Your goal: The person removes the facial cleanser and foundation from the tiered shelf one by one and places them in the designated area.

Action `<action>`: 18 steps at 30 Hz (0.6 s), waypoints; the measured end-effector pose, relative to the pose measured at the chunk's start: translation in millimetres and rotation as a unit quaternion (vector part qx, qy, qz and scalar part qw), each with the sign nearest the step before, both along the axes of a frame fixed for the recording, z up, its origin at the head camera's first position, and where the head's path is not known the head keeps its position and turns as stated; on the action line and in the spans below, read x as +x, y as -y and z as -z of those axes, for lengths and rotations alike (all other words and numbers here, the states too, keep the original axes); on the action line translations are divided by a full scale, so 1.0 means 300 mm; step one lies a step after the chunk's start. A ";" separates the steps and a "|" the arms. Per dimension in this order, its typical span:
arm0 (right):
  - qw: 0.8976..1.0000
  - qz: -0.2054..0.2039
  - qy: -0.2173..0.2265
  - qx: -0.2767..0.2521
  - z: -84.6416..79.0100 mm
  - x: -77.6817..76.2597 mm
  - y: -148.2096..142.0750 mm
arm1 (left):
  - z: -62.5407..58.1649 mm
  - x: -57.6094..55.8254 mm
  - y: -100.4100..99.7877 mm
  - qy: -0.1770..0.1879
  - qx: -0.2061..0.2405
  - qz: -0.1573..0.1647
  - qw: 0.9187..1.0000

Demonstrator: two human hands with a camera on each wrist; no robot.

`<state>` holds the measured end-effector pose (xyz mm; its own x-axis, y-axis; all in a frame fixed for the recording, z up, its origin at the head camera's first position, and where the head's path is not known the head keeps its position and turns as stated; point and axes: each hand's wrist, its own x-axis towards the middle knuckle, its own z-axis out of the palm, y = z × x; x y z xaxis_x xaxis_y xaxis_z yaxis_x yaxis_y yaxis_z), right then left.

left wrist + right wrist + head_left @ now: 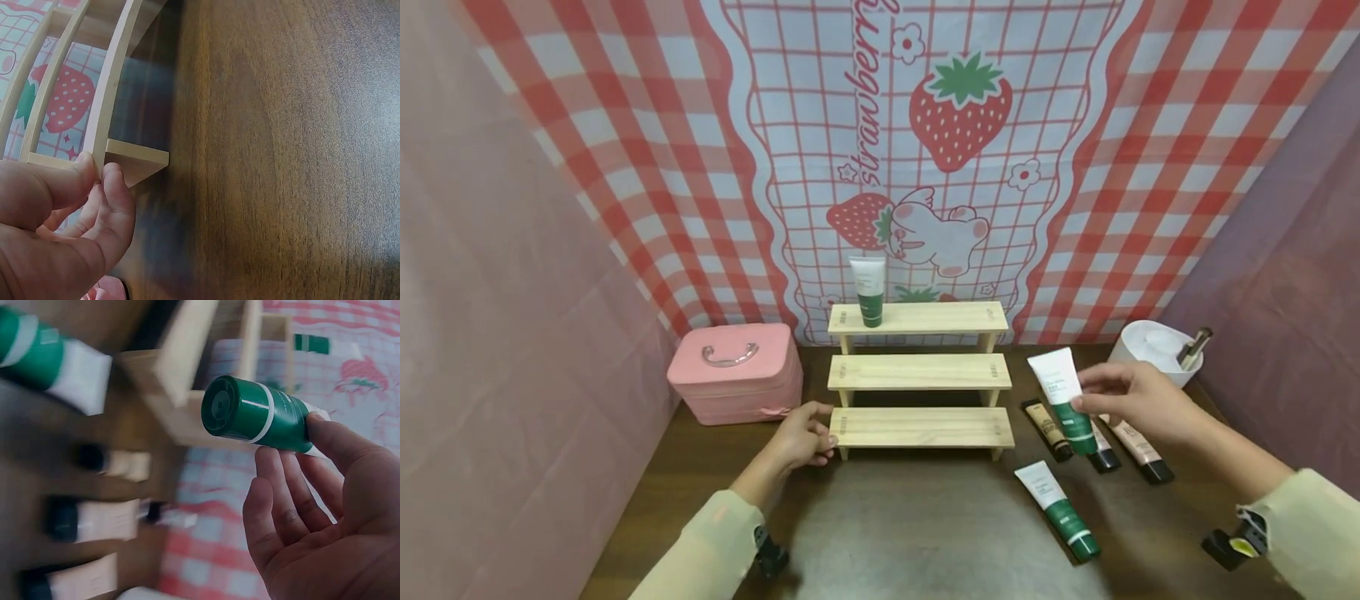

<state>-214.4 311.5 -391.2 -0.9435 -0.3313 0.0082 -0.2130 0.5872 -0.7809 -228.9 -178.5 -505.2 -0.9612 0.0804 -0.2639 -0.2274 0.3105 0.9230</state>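
A three-step wooden display rack (917, 427) stands against the cloth backdrop. At the left end of its lowest step, my left hand (800, 436) pinches the board's edge between thumb and fingers; the left wrist view shows this grip (94, 219) up close. My right hand (1144, 402) holds a green-and-white squeeze tube (1066, 404) above the table, its green cap downward and white end up. In the right wrist view, thumb and fingers grip that tube (269, 415) near its white part. A matching tube (870, 293) stands on the top step, and another (1060, 512) lies on the table.
Several beige tubes with black caps (1138, 450) lie beneath and beside the right hand. Behind it sits a white round container (1142, 342) with a dark item in it. A pink case (733, 367) with a metal handle stands left of the rack.
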 end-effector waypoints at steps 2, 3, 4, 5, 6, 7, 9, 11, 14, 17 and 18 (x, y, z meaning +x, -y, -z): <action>1.000 -0.012 0.004 0.008 0.046 0.034 -0.044 | 0.000 -0.001 0.002 0.002 0.001 0.000 1.000; 1.000 -0.019 0.009 0.007 0.072 0.048 -0.063 | 0.000 -0.001 0.003 0.002 0.002 0.000 1.000; 1.000 -0.021 0.016 0.007 0.098 0.064 -0.083 | 0.001 -0.002 0.001 0.002 0.002 0.000 1.000; 0.999 -0.022 0.022 0.010 0.125 0.079 -0.103 | 0.002 -0.004 0.000 0.003 0.003 0.000 1.000; 0.999 -0.022 0.030 0.011 0.152 0.095 -0.122 | 0.003 -0.005 -0.002 0.003 0.004 0.002 1.000; 0.999 -0.024 0.039 0.009 0.179 0.109 -0.139 | 0.004 -0.006 -0.003 0.005 0.006 0.001 1.000; 0.998 -0.027 0.063 0.005 0.229 0.136 -0.170 | 0.005 -0.006 -0.004 0.007 0.008 0.003 1.000; 0.996 -0.036 0.082 -0.001 0.274 0.162 -0.196 | 0.005 -0.007 -0.004 0.008 0.008 0.004 1.000; 0.994 -0.052 0.099 -0.011 0.331 0.189 -0.219 | 0.003 -0.007 -0.005 0.009 0.007 0.001 1.000; 0.992 -0.057 0.114 -0.017 0.375 0.207 -0.228 | 0.003 -0.007 -0.004 0.010 0.005 -0.001 1.000; 0.991 -0.055 0.121 -0.017 0.386 0.211 -0.229 | 0.003 -0.006 -0.003 0.010 0.004 -0.001 1.000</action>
<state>-151.2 380.3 -507.1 -0.8774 -0.4361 -0.2001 -0.0792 0.5429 -0.8360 -230.8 -177.5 -506.3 -0.9556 0.0816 -0.2830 -0.2467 0.3029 0.9205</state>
